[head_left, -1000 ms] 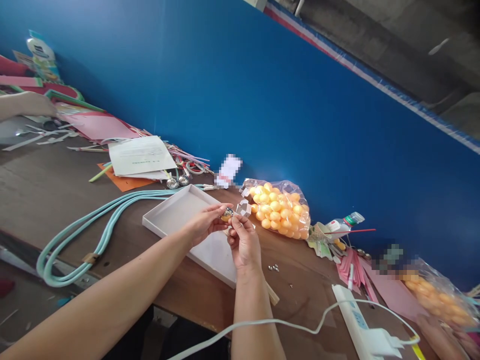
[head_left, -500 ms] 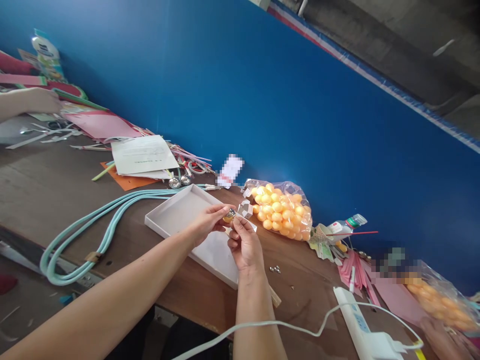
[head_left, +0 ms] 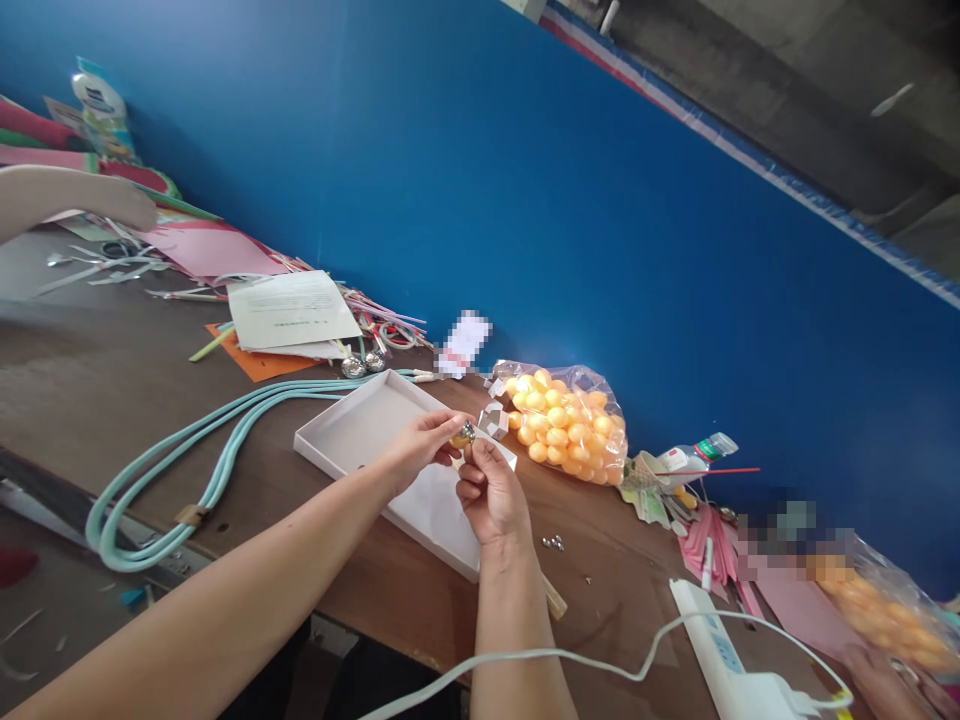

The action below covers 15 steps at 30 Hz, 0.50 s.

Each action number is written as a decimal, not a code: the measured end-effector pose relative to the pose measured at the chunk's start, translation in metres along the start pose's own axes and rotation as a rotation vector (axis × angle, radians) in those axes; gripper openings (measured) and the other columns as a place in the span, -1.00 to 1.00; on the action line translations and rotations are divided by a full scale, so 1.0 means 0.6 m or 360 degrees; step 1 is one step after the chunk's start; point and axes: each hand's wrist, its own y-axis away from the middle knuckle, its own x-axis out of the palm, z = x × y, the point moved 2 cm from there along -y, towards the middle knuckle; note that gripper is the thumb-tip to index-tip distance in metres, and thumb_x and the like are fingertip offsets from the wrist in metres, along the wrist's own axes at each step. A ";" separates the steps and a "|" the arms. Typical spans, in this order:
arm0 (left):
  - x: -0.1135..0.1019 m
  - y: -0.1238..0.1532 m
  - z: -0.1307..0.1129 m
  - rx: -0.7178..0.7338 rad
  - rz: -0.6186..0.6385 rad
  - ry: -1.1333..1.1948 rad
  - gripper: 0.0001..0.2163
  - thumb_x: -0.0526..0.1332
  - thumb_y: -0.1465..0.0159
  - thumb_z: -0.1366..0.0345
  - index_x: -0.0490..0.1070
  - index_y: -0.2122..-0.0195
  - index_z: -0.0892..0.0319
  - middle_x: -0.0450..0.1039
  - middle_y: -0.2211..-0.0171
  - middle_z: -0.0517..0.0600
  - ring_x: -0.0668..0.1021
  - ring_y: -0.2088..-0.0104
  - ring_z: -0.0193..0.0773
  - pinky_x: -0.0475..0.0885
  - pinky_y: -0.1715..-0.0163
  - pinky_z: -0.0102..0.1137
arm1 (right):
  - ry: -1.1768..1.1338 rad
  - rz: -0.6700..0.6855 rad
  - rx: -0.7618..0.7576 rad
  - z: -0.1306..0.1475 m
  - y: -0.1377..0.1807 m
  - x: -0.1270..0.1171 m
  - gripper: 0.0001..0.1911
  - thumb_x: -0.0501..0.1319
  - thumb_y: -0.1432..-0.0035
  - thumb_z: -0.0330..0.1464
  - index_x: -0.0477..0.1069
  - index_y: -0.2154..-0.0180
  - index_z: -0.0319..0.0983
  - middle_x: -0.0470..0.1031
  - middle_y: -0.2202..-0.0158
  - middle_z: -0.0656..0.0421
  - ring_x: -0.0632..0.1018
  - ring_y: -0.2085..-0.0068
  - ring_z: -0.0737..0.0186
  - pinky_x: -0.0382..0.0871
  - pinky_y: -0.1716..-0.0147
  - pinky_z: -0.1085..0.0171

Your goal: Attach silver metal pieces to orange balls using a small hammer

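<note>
Orange ball (head_left: 458,438) pinched between left hand (head_left: 415,447), right hand (head_left: 491,488) over tray (head_left: 352,432).

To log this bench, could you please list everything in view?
table: one, brown, whole foreground
tray: one, white, mid-table
ball: one, orange with silver, held over tray edge
near bag: one, orange balls, behind tray
far bag: one, orange balls, right edge
hoses: several, teal, left of tray
sheet: one, white, behind hoses
power strip: one, white, front right
beads: few, silver, right of tray
co-worker's hand: one, far left
left hand, right hand: two, pinching ball
</note>
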 end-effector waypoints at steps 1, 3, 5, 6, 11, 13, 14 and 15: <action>0.001 0.001 -0.001 0.0005 -0.0001 0.0003 -0.56 0.31 -0.05 -0.01 0.49 0.16 0.23 0.40 0.42 -0.04 0.41 0.49 -0.44 0.30 0.46 -0.50 | 0.0003 0.0001 0.0002 0.000 0.000 0.000 -0.73 0.44 0.13 -0.40 0.37 0.41 -0.25 0.34 0.50 0.35 0.18 0.62 0.62 0.02 0.74 0.61; 0.002 0.001 -0.002 0.0015 -0.0002 0.0011 -0.56 0.32 -0.04 -0.01 0.49 0.17 0.23 0.39 0.43 -0.05 0.41 0.50 -0.44 0.30 0.46 -0.49 | 0.0002 0.0007 0.0007 -0.001 0.000 0.000 -0.73 0.44 0.13 -0.40 0.36 0.42 -0.25 0.34 0.50 0.35 0.18 0.62 0.62 0.01 0.74 0.61; 0.003 0.002 -0.003 0.0020 -0.0006 0.0020 -0.55 0.33 -0.03 -0.01 0.49 0.17 0.23 0.39 0.43 -0.06 0.41 0.51 -0.44 0.31 0.46 -0.48 | -0.0010 0.0016 0.0017 -0.002 -0.001 0.000 -0.74 0.43 0.13 -0.41 0.36 0.43 -0.25 0.34 0.50 0.35 0.17 0.62 0.62 0.02 0.73 0.61; 0.003 0.002 -0.004 0.0019 -0.0009 0.0025 -0.55 0.33 -0.02 -0.01 0.49 0.17 0.23 0.39 0.42 -0.05 0.42 0.50 -0.44 0.32 0.46 -0.48 | -0.0020 0.0021 0.0021 -0.003 -0.001 0.000 -0.74 0.43 0.13 -0.42 0.36 0.43 -0.24 0.34 0.50 0.35 0.17 0.63 0.62 0.02 0.73 0.61; 0.004 0.001 -0.006 0.0018 -0.0012 0.0080 -0.54 0.33 -0.03 -0.01 0.50 0.16 0.22 0.42 0.40 -0.03 0.44 0.47 -0.41 0.33 0.45 -0.48 | -0.0083 0.0086 0.0016 -0.003 -0.001 0.001 -0.77 0.42 0.10 -0.44 0.39 0.40 -0.22 0.36 0.49 0.36 0.16 0.64 0.64 0.04 0.72 0.62; 0.004 0.001 -0.006 0.0018 -0.0029 0.0095 -0.54 0.34 -0.02 -0.01 0.50 0.16 0.23 0.43 0.41 -0.02 0.44 0.47 -0.41 0.34 0.45 -0.47 | -0.0073 0.0108 -0.0003 -0.003 -0.001 0.001 -0.77 0.42 0.09 -0.44 0.43 0.35 -0.22 0.38 0.47 0.36 0.16 0.64 0.65 0.04 0.72 0.62; 0.004 0.000 -0.006 0.0022 -0.0040 0.0098 -0.54 0.34 -0.02 0.00 0.50 0.17 0.23 0.43 0.41 -0.02 0.44 0.48 -0.41 0.34 0.45 -0.47 | -0.0061 0.0107 -0.0016 -0.002 -0.002 0.002 -0.77 0.41 0.09 -0.44 0.45 0.33 -0.22 0.39 0.46 0.35 0.16 0.64 0.65 0.04 0.72 0.63; 0.004 0.000 -0.006 0.0028 -0.0049 0.0098 -0.55 0.35 -0.01 0.00 0.50 0.18 0.23 0.43 0.42 -0.02 0.43 0.48 -0.41 0.34 0.45 -0.47 | -0.0051 0.0100 -0.0027 -0.002 -0.002 0.002 -0.77 0.41 0.09 -0.44 0.46 0.32 -0.23 0.40 0.45 0.34 0.16 0.63 0.65 0.05 0.72 0.63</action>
